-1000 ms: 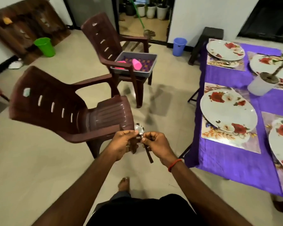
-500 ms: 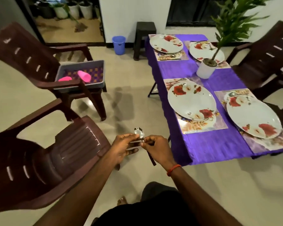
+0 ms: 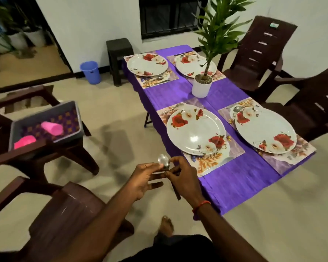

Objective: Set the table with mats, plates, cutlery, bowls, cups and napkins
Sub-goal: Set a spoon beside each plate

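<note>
My left hand (image 3: 145, 179) and my right hand (image 3: 185, 179) meet just off the near left corner of the purple-clothed table (image 3: 235, 178). Together they hold a metal spoon (image 3: 163, 160), bowl up. My left thumb and forefinger pinch it. My right hand grips cutlery whose dark handle (image 3: 176, 193) sticks out below the fist. Four floral plates lie on floral mats; the nearest plate (image 3: 196, 132) sits on its mat (image 3: 212, 161) close to my hands. A fork (image 3: 173, 108) lies at that mat's far edge. Pink cups (image 3: 51, 127) lie in a grey tub (image 3: 45, 112).
The tub rests on a brown chair (image 3: 36, 157) to my left; another chair (image 3: 64, 214) stands by my left arm. A potted plant (image 3: 202, 87) stands mid-table. Two chairs (image 3: 257, 53) line the right side. A blue bin (image 3: 90, 71) and dark stool (image 3: 119, 53) stand beyond.
My view has swung right from the chairs toward the table, and I have come closer to its corner. Both hands keep holding the cutlery in front of me.
</note>
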The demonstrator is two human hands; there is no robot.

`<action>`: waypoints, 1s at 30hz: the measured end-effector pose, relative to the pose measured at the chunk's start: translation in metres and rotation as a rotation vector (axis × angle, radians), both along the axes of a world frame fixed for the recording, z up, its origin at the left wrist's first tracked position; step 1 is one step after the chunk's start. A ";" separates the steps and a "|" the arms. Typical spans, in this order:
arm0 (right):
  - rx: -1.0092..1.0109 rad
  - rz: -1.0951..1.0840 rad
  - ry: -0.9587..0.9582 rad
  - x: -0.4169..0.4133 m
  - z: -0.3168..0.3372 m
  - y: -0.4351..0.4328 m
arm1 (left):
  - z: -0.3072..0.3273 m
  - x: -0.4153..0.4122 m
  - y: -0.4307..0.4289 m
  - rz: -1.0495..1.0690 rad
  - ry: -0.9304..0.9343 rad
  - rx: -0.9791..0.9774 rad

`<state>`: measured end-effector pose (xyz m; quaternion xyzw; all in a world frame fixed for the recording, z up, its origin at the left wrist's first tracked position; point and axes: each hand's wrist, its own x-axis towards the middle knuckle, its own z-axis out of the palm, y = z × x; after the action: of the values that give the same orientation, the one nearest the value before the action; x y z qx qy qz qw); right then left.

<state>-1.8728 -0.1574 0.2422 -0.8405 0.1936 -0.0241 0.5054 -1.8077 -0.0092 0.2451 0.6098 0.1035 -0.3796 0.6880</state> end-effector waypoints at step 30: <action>0.120 -0.678 0.045 0.152 -0.010 -0.094 | -0.016 0.234 -0.174 -0.750 -0.002 0.045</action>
<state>-1.7206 -0.2512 0.2322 -0.6974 0.4741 -0.1610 0.5127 -1.5736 -0.1836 0.2295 0.6206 -0.1193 -0.6023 0.4877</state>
